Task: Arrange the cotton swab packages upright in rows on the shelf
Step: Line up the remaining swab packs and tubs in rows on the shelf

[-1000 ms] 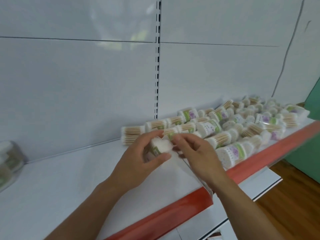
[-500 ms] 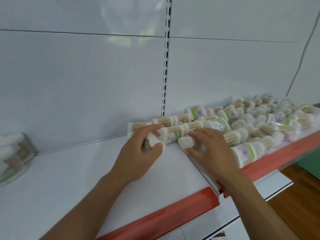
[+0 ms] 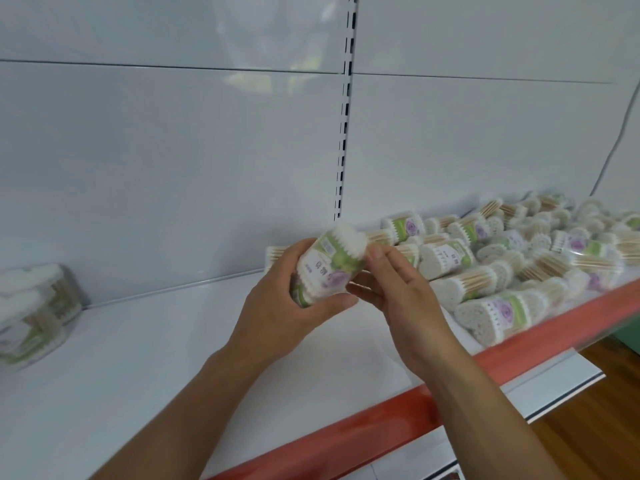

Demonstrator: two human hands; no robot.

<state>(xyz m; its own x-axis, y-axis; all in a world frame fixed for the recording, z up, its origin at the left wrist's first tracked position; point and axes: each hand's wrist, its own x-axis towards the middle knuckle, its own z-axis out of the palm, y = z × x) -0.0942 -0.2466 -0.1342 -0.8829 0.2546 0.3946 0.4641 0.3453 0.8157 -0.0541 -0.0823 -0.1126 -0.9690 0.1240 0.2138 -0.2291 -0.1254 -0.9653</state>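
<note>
Even, diffuse white light; scene bright, no hard shadows. Soft glare patch with yellow-green tint on back panel (image 3: 249, 79), upper centre, left of slotted upright (image 3: 346, 109). Faint soft shadow on shelf (image 3: 145, 348) beneath both forearms. Held package (image 3: 327, 268) smeared by motion blur, label unreadable. Pile of packages (image 3: 519, 258) toward right end of shelf soft, detail lost at far edge. Clear tubs (image 3: 33, 313) at left end blurred. Wide-angle bowing: red front lip (image 3: 398, 410) and panel seams curve.

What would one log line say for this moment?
left hand: holds swab package, lifted, tilted | right hand: fingertips touch it | pile: lying flat | shelf
</note>
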